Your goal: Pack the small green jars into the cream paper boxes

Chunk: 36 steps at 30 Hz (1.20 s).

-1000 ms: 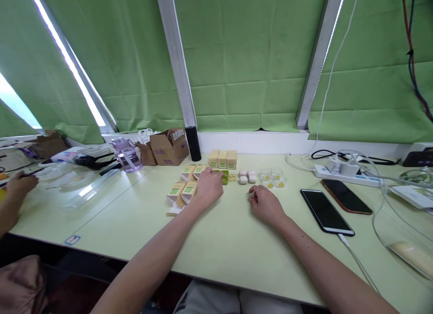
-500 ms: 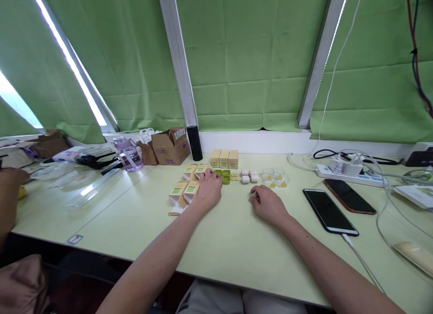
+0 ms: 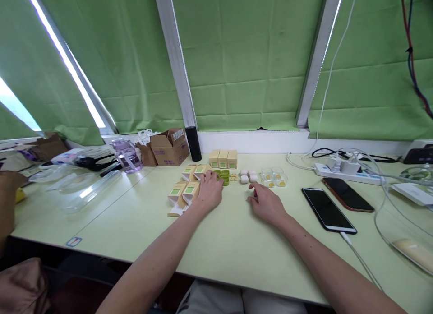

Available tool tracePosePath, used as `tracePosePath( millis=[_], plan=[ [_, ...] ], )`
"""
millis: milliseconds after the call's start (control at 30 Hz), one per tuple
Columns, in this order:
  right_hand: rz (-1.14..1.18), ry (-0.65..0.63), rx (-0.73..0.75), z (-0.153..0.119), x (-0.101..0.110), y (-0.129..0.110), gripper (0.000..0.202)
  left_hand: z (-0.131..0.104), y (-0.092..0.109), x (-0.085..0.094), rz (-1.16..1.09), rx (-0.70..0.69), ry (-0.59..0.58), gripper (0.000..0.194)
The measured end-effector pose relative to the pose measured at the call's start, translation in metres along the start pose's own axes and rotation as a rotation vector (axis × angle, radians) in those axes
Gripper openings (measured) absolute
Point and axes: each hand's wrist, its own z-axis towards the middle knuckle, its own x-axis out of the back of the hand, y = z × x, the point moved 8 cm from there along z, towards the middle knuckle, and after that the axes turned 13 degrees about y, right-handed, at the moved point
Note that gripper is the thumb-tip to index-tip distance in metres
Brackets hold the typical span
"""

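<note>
My left hand [image 3: 211,191] lies palm down with its fingers apart, fingertips at the near left side of several small green containers [image 3: 223,176]. Its fingers partly hide the containers, so I cannot tell how firmly they touch. Close on its left stand several small open cardboard boxes [image 3: 176,192] with green labels. My right hand [image 3: 267,202] rests on the table, fingers loosely curved, with a gap between thumb and forefinger and nothing visible in it. Just beyond it are several white cylinders [image 3: 244,179], tiny yellowish pieces [image 3: 233,177] and clear round cups [image 3: 277,176] with yellow inside.
Three closed cardboard boxes [image 3: 223,159] stand at the back, near a black cylinder [image 3: 193,144] and a larger carton [image 3: 169,147]. A purple bottle [image 3: 126,156] is left. Two phones [image 3: 329,210] and a power strip [image 3: 348,173] lie right. Another person's arm [image 3: 6,201] shows far left.
The view has shifted slightly. Both hands stay almost where they were, and the things on the table show no visible change.
</note>
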Motion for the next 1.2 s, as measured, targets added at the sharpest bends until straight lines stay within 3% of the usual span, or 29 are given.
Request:
tracePosePath(
  millis=[733,1200],
  plan=[
    [0.024,0.018,0.02,0.001,-0.003,0.002,0.018,-0.001,0.011,0.009,-0.166,-0.041,0.114,0.015],
    [0.057,0.151,0.041,0.001,0.008,-0.001,0.027,-0.008,0.043,0.033,-0.251,-0.178,0.276,0.018]
  ],
)
